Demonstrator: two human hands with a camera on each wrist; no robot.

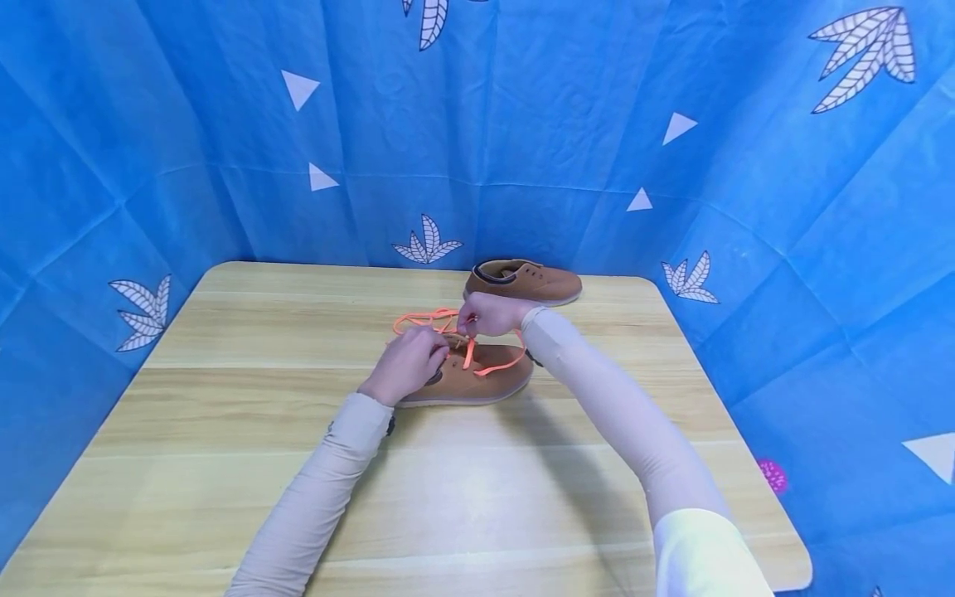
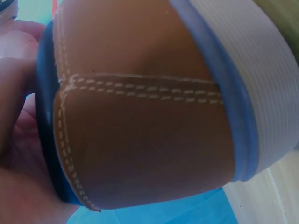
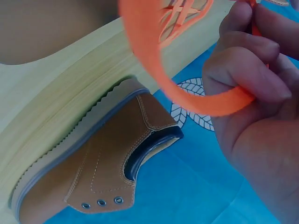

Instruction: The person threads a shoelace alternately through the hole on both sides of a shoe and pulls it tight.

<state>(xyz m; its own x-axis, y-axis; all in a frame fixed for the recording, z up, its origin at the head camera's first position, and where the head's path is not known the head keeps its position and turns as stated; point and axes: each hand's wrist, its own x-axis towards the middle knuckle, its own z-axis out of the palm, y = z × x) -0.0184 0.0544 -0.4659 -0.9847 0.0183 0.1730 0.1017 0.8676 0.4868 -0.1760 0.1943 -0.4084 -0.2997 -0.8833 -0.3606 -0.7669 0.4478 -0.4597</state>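
Note:
A brown shoe (image 1: 488, 383) with a pale sole lies on its sole on the table, toe to the right. My right hand (image 1: 488, 313) is above its eyelets and pinches an orange shoelace (image 3: 224, 103), whose strap loops below the fingers in the right wrist view. At the shoe's opening my left hand (image 1: 406, 365) grips the upper near the eyelets with curled fingers; its fingertips are partly hidden. In the left wrist view the stitched heel (image 2: 145, 135) fills the frame, with the left palm and fingers (image 2: 14, 107) beside the dark collar.
A second brown shoe (image 1: 533, 284), its visible eyelets unlaced, stands behind at the table's back edge. Loose orange lace (image 1: 418, 319) spreads on the wooden table (image 1: 298, 365) beyond the near shoe. Blue patterned cloth (image 1: 477, 124) hangs around the back and sides.

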